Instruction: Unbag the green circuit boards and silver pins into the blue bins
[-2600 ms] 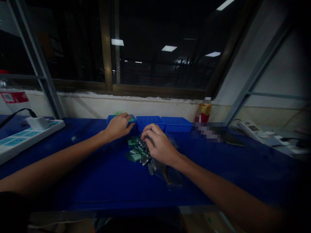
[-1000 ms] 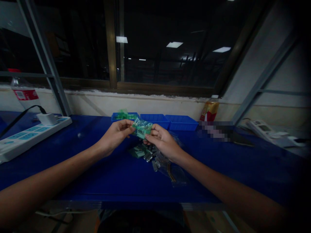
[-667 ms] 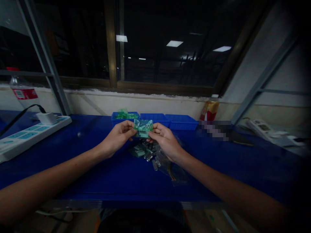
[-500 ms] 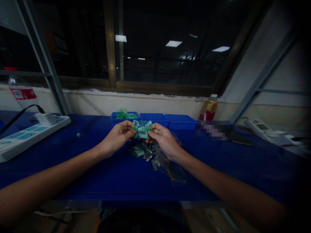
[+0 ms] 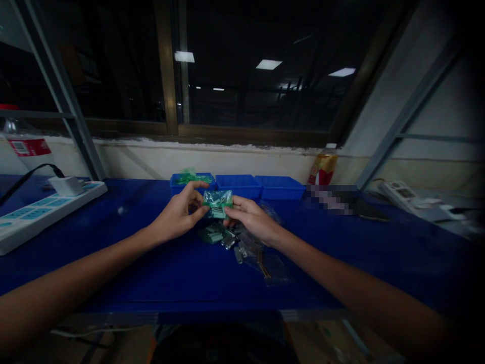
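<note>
Both hands hold one small clear bag with green parts [image 5: 217, 202] above the blue table [image 5: 159, 263]. My left hand [image 5: 178, 215] pinches its left edge, thumb under and fingers over. My right hand [image 5: 250, 218] grips its right edge. Under the hands lies a pile of more small bags with green and metal parts [image 5: 227, 240], partly on a flat clear plastic bag [image 5: 271, 263].
Three blue trays stand in a row at the back: the left tray [image 5: 191, 181] holds green bags, then the middle tray [image 5: 238, 183] and right tray [image 5: 279, 185]. A white power strip [image 5: 41, 212] lies far left. A red-yellow packet [image 5: 321, 169] leans by the wall.
Earlier my left hand was at the left tray and my right hand on the pile. Now both hold one small bag lifted above the pile; it has barely shifted in the last second.
</note>
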`<state>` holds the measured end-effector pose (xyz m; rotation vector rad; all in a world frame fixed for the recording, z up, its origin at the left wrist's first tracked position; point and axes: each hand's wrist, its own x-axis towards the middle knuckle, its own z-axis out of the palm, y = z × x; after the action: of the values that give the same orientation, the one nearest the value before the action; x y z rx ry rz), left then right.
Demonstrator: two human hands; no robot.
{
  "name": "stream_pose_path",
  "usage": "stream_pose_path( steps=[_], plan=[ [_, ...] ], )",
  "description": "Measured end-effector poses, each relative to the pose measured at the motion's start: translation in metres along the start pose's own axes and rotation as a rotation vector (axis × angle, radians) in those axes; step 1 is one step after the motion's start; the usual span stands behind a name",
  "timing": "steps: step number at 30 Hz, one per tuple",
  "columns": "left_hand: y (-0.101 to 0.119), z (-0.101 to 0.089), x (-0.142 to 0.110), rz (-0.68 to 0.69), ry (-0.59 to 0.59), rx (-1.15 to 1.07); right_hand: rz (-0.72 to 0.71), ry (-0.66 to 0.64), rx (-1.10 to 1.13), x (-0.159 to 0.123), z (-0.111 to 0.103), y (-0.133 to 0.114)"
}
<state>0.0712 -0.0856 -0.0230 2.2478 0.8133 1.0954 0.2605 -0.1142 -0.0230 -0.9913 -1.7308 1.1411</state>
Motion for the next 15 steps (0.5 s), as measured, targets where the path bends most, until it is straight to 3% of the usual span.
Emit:
stream_pose_path(
  steps=[6, 15],
  plan=[
    [0.0056, -0.0023, -0.0008, 0.016, -0.035, 0.075, -0.013, -0.066, 0.037, -0.0037, -0.0026, -0.0022],
    [0.0053, -0.004, 0.0008, -0.072, -0.179, -0.183, -0.027, -0.017, 0.047, 0.0002, 0.0031, -0.0015]
  ],
)
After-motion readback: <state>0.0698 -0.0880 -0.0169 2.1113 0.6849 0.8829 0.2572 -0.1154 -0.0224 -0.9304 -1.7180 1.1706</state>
